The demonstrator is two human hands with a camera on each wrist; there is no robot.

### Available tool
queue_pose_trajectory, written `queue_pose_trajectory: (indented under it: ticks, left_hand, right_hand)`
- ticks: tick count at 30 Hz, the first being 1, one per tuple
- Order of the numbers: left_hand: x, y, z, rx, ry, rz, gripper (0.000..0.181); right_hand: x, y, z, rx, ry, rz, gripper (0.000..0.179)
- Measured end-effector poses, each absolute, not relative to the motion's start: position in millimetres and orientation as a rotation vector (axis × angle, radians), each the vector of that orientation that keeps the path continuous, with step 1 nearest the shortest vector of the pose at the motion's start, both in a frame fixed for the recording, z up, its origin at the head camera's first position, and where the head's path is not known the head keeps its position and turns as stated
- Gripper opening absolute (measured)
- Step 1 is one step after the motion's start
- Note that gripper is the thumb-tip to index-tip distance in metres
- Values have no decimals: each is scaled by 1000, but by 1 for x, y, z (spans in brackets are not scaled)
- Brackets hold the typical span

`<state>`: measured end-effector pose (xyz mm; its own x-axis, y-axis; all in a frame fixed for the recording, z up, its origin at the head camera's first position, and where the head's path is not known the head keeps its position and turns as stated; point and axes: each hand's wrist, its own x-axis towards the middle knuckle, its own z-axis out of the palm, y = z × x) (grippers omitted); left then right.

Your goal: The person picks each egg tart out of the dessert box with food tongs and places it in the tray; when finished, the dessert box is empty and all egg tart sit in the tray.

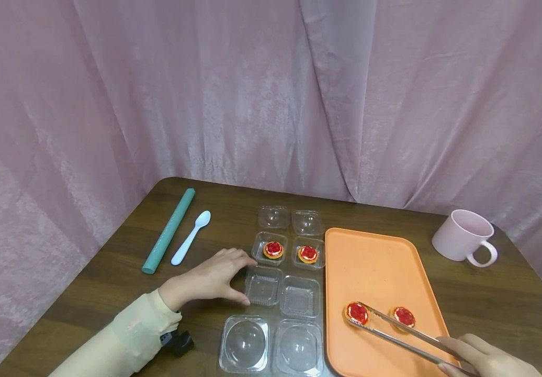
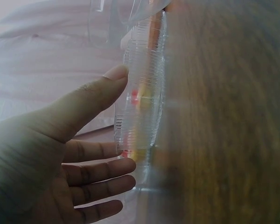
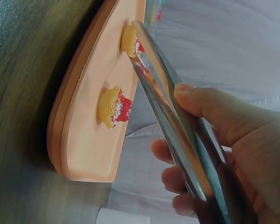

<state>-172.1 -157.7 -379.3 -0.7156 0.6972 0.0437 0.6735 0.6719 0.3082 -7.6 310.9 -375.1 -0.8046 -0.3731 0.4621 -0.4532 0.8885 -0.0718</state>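
clamped on metal tongs (image 3: 179, 149) with the nearer right grip (image 1: 492, 358); pointing leftward to the red-topped tart (image 1: 358, 313) between the tips on the orange tray (image 1: 370, 267) (with left grip (image 1: 216, 275) spread beside a clear plastic box (image 1: 263, 286)).

The left hand (image 2: 42, 149) comes in from 8 o'clock, palm and inner fingers showing. Its thumb (image 2: 93, 95) reaches toward 2 o'clock, while the four fingers (image 2: 102, 169) lie spread and nearly straight, pointing to 3 o'clock. Right at the tips stands a clear plastic container (image 2: 142, 65) with ridged walls, running from 12 toward 6 o'clock; whether skin touches it cannot be told. Through the plastic show a blurred red-and-yellow patch (image 2: 136, 97) and a lower blurred patch (image 2: 139, 153) in the same colors. An orange strip (image 2: 155, 29) and a curved clear piece (image 2: 107, 23) sit near 12 o'clock. The brown wood-grained table (image 2: 224, 116) fills 3 o'clock; pale pink cloth (image 2: 42, 65) hangs at 10 o'clock.
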Motion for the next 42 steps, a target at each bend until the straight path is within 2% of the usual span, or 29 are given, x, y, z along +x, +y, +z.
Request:
queue_pose_trajectory:
  ticks: [6,14,22,42]
  left_hand:
    - [-170,-156,-380,1155,2806,458,78]
    - [-167,-156,-381,1169,2837,440,84]
    - [-167,-153,-373,1282,2871,459,79]
    - [-195,-119,-338,1438,2876,335,71]
  right_hand:
    - [-6,318,-376,631,-2600,289,49]
    - [0,329,-374,482,-2735,260,53]
    - [-3,323,-353,453,-2648,301,56]
    - [-36,288,-303,591,-2616,192,42]
